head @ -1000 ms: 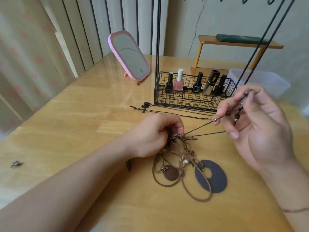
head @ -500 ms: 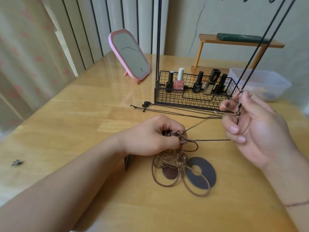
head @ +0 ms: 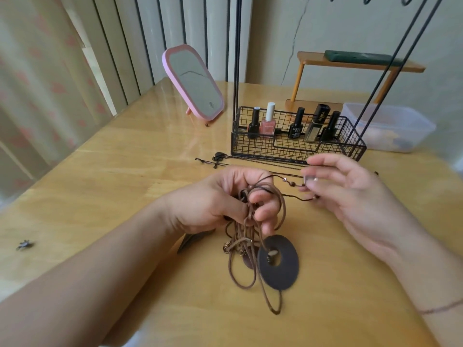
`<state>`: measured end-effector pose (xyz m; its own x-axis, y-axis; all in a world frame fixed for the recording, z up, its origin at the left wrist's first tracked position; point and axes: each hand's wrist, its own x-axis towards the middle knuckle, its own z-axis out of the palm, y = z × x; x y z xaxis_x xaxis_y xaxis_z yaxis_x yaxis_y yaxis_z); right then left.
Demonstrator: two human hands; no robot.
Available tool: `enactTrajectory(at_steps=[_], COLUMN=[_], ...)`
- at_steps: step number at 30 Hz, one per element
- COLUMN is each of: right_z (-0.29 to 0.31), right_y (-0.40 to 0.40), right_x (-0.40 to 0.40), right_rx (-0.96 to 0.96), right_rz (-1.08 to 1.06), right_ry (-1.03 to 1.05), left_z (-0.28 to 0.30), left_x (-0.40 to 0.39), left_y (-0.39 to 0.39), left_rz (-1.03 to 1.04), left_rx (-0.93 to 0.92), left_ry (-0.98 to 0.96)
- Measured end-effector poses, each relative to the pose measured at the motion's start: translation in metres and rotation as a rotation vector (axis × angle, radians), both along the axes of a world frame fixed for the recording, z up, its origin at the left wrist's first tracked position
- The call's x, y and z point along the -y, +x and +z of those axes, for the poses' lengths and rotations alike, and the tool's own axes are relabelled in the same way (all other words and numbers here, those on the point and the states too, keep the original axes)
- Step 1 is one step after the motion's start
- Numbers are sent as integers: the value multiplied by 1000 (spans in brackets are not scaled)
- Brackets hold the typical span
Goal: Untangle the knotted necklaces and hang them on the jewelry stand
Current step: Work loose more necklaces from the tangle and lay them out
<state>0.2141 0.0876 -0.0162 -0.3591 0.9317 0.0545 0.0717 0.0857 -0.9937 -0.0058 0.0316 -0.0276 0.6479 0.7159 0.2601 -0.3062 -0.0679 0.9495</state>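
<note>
My left hand (head: 220,201) grips a tangled bunch of brown cord necklaces (head: 246,236) lifted off the table, their loops hanging down. A dark oval ring pendant (head: 279,262) dangles from the bunch, with a smaller brown disc behind it. My right hand (head: 350,196) pinches a thin beaded cord end (head: 292,182) that runs back to the tangle. The jewelry stand's black wire basket (head: 295,149) stands just beyond my hands, its thin black rods (head: 236,56) rising out of view. Two black cords (head: 390,63) hang slanted from above on the right. Another dark necklace (head: 220,157) lies flat before the basket.
Several nail polish bottles (head: 269,121) stand in the basket. A pink mirror (head: 193,82) leans at the back left. A small wooden shelf (head: 360,63) and a clear plastic box (head: 390,126) sit behind the stand. A small dark trinket (head: 25,244) lies at the table's left.
My left hand has lifted the tangle off the table, so the pendant now dangles. My right hand has dropped lower and closer to the left, holding a beaded cord end.
</note>
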Motion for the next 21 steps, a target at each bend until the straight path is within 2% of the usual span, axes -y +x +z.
enactTrajectory(at_steps=[2,4,8,10,13,21], right_z=[-3,-3,-6,-8,-7,6], right_y=[-2,-4,-11,-12,-9,-3], right_x=[5,13,21,20,18,18], right_rx=[203,218,276,276,160,-206], right_rz=[-82,-17,103,125,175,391], right_ry=[426,714,855,828,747,242], left_z=[1,3,3,3,3,10], left_x=[0,0,0,0,-1,0], left_y=[0,0,3,2,1,-2], left_rz=[-12,-12,24,36,26,146], left_rx=[51,63,30,28,80,25], left_ry=[-44,-81,-105,-128,-195,-292])
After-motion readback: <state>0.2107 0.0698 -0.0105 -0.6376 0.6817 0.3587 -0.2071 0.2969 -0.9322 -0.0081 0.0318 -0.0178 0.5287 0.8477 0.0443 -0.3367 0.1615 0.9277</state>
